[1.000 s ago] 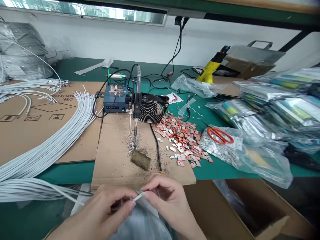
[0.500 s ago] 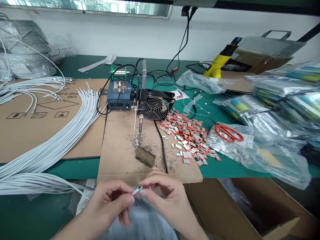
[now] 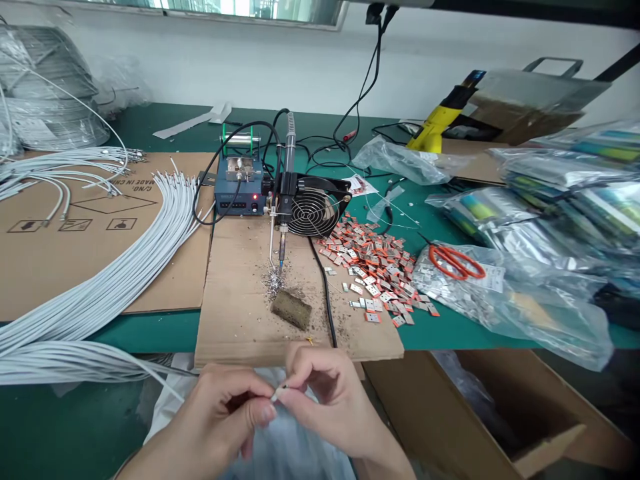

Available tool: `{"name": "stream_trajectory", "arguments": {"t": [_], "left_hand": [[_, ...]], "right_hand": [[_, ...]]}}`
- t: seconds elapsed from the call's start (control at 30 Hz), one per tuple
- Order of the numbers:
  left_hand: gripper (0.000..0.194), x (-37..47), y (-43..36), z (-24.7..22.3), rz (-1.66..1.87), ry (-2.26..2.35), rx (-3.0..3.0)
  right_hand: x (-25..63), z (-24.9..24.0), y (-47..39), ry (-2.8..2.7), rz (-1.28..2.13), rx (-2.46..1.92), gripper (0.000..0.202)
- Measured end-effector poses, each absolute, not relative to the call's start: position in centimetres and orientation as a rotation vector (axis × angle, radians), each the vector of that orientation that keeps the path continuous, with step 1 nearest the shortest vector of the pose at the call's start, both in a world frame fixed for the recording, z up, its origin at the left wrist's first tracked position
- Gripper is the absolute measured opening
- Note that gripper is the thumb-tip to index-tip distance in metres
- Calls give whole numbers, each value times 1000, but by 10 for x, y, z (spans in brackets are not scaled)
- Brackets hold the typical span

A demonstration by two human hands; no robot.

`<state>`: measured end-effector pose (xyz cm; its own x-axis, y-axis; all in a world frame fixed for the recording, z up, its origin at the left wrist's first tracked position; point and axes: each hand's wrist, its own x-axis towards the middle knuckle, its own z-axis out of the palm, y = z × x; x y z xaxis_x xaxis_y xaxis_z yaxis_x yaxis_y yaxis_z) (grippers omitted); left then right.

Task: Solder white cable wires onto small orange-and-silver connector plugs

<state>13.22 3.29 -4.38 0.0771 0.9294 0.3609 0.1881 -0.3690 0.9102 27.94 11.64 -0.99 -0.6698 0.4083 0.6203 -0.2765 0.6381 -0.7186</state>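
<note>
Green bench (image 3: pixel 150 331), cardboard sheets (image 3: pixel 40 267), white cables (image 3: pixel 100 293), scissors (image 3: pixel 455 261), plastic bags (image 3: pixel 525 300)

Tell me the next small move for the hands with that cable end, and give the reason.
Probably carry the cable end forward to the soldering iron. Both the left hand and right hand pinch it at the near table edge, well short of the iron tip, which points down over the cardboard, and the station's red light is lit.

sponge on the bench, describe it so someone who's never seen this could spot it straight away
Find the cardboard sheet in the middle of the green bench, in front of the small black fan. Just below the tip of the soldering iron lies the sponge, a dark brown block. It is the only dull, soft-looking lump there, beside shiny solder scraps.
</note>
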Motion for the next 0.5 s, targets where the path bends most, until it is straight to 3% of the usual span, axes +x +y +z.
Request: {"name": "stream_trajectory", "arguments": {"t": [0.17,0.37,0.5], "left_hand": [[46,137,37,-40,1379,980,1335],[42,138,38,-42,1474,889,1231],[42,135,35,-47,1459,869,1334]], "right_hand": [[272,-14,114,-2024,715,-17,15],[272,-14,108,-1986,-129,55,18],[283,-6,109,-2096,232,33,21]]}}
